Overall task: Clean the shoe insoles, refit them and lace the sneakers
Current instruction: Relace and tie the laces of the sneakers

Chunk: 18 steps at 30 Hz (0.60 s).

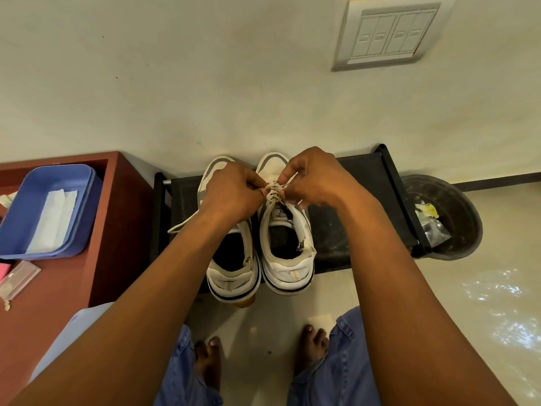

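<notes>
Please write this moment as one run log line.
step: lacing | left hand: pinches lace | right hand: pinches lace | right sneaker | on black rack

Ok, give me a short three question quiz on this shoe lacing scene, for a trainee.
1. True or false: both hands, left hand and right hand, pinch the lace of the right-side sneaker.
2. What lies in the blue tub? A) folded white cloth B) a brush C) soap
3. Fill in: the sneakers stand on a black ____.

Key: 1 true; 2 A; 3 rack.
</notes>
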Each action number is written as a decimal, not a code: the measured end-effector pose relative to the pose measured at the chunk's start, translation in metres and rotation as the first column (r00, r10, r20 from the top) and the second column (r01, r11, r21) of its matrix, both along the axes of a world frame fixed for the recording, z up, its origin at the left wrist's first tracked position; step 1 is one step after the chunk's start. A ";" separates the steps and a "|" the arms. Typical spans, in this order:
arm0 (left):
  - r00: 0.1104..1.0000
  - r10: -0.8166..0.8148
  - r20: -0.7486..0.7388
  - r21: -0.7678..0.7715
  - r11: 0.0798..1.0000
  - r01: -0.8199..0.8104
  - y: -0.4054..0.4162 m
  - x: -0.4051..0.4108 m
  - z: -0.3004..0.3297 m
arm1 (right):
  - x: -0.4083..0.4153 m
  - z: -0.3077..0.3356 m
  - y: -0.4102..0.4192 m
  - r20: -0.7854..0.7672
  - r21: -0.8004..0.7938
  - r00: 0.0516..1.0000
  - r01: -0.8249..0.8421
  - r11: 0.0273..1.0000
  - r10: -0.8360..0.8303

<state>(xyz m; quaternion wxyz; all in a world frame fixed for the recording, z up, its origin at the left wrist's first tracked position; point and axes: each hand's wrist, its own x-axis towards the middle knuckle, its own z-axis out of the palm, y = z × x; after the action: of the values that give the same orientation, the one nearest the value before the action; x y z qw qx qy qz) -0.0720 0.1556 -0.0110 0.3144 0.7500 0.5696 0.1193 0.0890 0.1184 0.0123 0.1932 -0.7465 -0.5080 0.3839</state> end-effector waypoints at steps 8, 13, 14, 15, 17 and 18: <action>0.999 0.017 0.033 0.012 1.000 -0.018 -0.002 -0.006 0.006 | 0.011 0.000 -0.002 0.100 0.026 0.991 0.088 0.996 -0.090; 1.000 -0.014 -0.017 0.044 0.999 0.015 -0.003 -0.009 0.009 | 0.019 -0.004 0.001 0.103 -0.033 0.983 0.156 0.987 -0.152; 0.999 -0.019 -0.033 0.047 0.999 0.021 -0.002 -0.010 0.010 | 0.021 -0.004 0.000 0.098 -0.064 0.984 0.158 0.985 -0.151; 0.999 -0.018 -0.047 0.049 0.999 0.021 -0.002 -0.011 0.010 | 0.023 -0.002 -0.001 0.090 -0.098 0.985 0.155 0.983 -0.147; 0.998 -0.009 -0.069 0.049 0.999 0.013 -0.002 -0.011 0.011 | 0.025 0.001 -0.003 0.073 -0.162 0.988 0.146 0.976 -0.136; 0.997 -0.009 -0.082 0.048 0.999 0.013 -0.001 -0.011 0.011 | 0.026 0.003 -0.005 0.064 -0.191 0.989 0.141 0.971 -0.130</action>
<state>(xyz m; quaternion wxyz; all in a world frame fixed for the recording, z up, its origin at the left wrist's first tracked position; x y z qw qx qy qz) -0.0834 0.1542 0.0000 0.2729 0.7648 0.5749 0.1006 0.1151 0.1138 0.0150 0.1316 -0.8044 -0.4205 0.3985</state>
